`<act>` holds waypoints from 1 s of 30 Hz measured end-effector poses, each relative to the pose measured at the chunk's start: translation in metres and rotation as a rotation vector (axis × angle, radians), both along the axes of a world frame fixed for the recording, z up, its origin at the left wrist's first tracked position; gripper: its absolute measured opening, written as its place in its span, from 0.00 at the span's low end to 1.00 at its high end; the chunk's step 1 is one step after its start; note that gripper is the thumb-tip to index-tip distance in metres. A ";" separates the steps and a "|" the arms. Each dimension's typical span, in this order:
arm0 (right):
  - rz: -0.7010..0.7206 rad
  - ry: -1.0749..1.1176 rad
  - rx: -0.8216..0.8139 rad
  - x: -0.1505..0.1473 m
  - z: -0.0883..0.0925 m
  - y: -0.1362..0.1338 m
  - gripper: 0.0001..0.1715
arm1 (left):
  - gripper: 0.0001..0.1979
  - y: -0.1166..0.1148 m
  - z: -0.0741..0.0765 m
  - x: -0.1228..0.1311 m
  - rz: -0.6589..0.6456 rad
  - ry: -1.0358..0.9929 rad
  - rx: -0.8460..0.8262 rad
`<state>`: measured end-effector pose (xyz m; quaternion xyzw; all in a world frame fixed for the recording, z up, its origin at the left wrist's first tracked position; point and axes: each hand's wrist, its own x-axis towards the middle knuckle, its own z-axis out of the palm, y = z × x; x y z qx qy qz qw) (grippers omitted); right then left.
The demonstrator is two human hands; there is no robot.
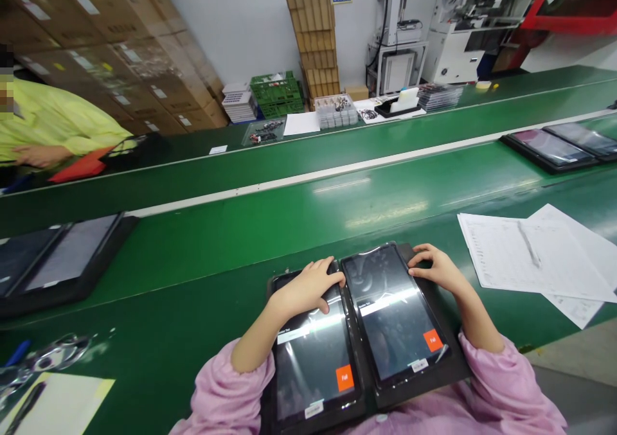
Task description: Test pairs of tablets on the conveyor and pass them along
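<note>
Two dark tablets lie side by side in a black tray [448, 367] at the near edge of the green bench. My left hand [308, 287] rests on the top of the left tablet [313, 364], fingers curled over its upper right corner. My right hand [434, 266] grips the upper right edge of the right tablet [393, 316], fingers bent round it. Each screen shows an orange square near its lower right corner.
Printed paper sheets [525, 255] lie to the right. Another tray of tablets [58, 261] sits at the left, and one more [554, 147] at the far right on the green conveyor [299, 210]. A person in a yellow sleeve [58, 123] works at the far left. Cardboard boxes [120, 56] line the back wall.
</note>
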<state>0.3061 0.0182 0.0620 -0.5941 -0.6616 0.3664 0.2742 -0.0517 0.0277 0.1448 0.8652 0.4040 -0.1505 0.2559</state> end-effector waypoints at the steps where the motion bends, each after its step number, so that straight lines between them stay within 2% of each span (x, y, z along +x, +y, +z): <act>1: -0.003 0.006 -0.007 0.000 0.000 0.000 0.08 | 0.31 0.001 0.000 -0.001 0.003 -0.003 0.006; 5: -0.004 0.043 -0.021 -0.001 0.003 0.001 0.16 | 0.34 0.003 0.001 -0.001 0.017 0.018 0.018; 16: 0.003 0.110 -0.014 -0.002 0.003 -0.001 0.17 | 0.33 0.003 0.005 0.004 -0.024 0.046 0.062; 22: -0.010 0.145 -0.032 -0.007 0.006 -0.003 0.19 | 0.32 0.001 0.007 0.004 0.011 0.031 0.041; 25: 0.009 0.154 -0.029 -0.008 0.008 -0.004 0.22 | 0.41 0.001 0.002 -0.002 0.046 -0.010 0.045; 28: 0.009 0.174 -0.019 -0.007 0.006 -0.003 0.29 | 0.52 0.003 -0.002 -0.006 0.109 -0.008 0.035; 30: 0.012 0.191 -0.007 -0.007 0.002 -0.003 0.34 | 0.56 0.003 -0.004 -0.007 0.139 0.022 0.032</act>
